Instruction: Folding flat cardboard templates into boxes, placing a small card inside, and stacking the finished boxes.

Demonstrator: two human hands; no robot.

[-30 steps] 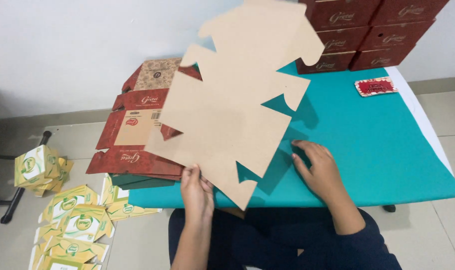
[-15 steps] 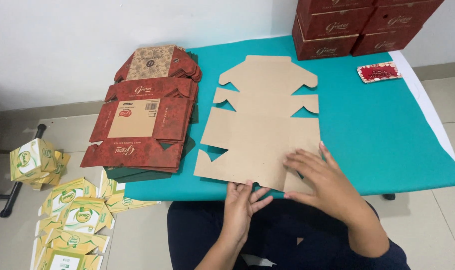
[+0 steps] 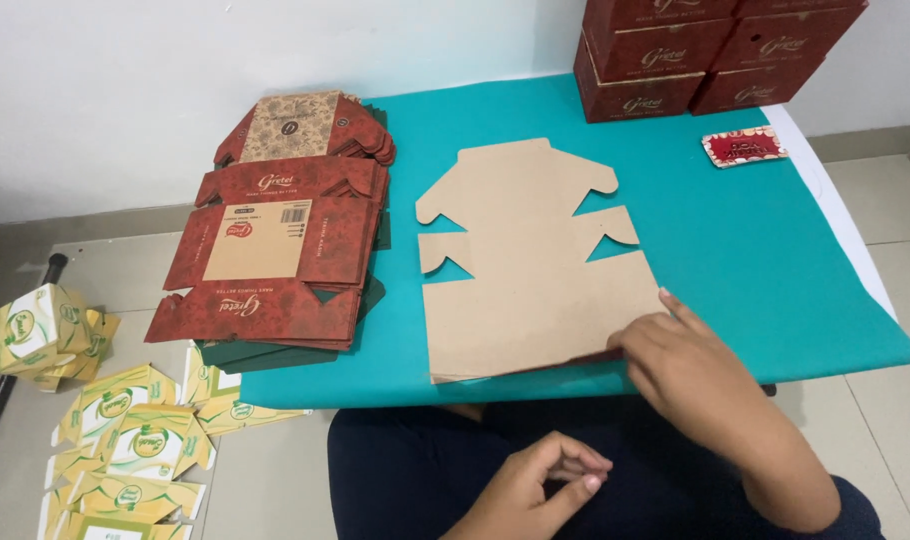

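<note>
Right hand pinches the near right corner of the flat brown box blank | left hand loosely curled, empty, above lap | teal surface

head view, looking down, table close

Flat box blank: brown, table centre.
Printed blanks stack: red, table left.
Assembled boxes: red, far right.
Floor cartons: yellow-green.
</note>
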